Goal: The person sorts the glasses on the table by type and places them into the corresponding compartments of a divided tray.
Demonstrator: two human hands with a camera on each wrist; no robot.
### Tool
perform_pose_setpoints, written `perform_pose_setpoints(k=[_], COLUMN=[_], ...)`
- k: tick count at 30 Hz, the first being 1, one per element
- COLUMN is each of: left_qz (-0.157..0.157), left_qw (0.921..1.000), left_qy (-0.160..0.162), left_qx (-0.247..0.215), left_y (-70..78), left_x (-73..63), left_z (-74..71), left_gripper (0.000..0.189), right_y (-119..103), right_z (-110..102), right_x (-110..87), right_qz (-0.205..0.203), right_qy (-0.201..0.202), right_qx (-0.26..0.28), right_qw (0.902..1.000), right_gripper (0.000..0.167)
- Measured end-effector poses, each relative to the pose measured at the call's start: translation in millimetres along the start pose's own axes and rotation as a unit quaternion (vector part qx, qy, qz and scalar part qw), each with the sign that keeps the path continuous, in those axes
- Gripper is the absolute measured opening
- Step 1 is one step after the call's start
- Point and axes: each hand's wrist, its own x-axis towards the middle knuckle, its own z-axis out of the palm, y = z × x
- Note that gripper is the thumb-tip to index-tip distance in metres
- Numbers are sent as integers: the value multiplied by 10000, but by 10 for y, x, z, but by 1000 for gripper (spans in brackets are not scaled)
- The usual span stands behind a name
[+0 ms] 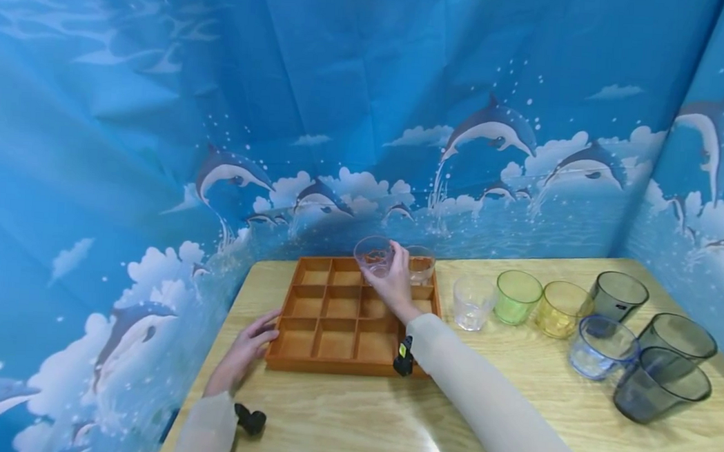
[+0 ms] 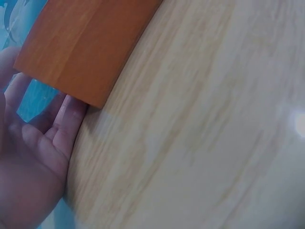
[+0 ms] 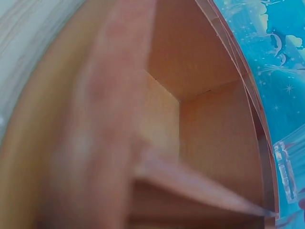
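Note:
A brown wooden box [image 1: 328,366] with several square compartments lies on the table. Above its back row my right hand [image 1: 394,283] holds a clear glass [image 1: 369,248], thumb and fingers on its side. Just right of that hand, another clear glass [image 1: 422,259] stands in the back right corner compartment. My left hand [image 1: 249,349] rests against the box's left side, its fingers extended; in the left wrist view its fingers [image 2: 71,114] reach along the box's end [image 2: 71,52]. The right wrist view shows compartment walls [image 3: 219,129] behind a blurred shape, with clear glass [image 3: 284,171] at the right edge.
Right of the box stand a clear glass [image 1: 472,305], a green glass [image 1: 517,298], a yellow glass [image 1: 559,310] and a blue glass [image 1: 597,354]. Farther right are dark grey glasses [image 1: 657,393]. A blue dolphin-print curtain [image 1: 369,116] hangs behind the wooden table [image 1: 338,418].

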Motion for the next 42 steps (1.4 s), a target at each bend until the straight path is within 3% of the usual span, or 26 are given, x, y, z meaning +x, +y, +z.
perform_pose_setpoints(k=[10,17,25,33,42], left_qz=[-52,30,-41,-9,-40], left_qw=[10000,10000,9999,9999,9999], left_qy=[7,30,81,73,37], left_qx=[44,70,121,154,160], left_y=[4,-21,-29,-25,-8], left_x=[-14,19,13,-7,-20], left_z=[39,73,77,45,1], left_gripper=[55,53,52,53,55], right_y=[35,55,23,-40,-171], right_z=[6,-44,-101,-100,-112], right_x=[40,62,67,52,23], right_qz=[213,603,697,790,779], right_qy=[-261,-580,-1095,-1161,-810], right_qx=[247,-273,-716,-840,-788], right_qw=[9991,9961,9889,9865,9905], right_gripper=[78,76,71,63,55])
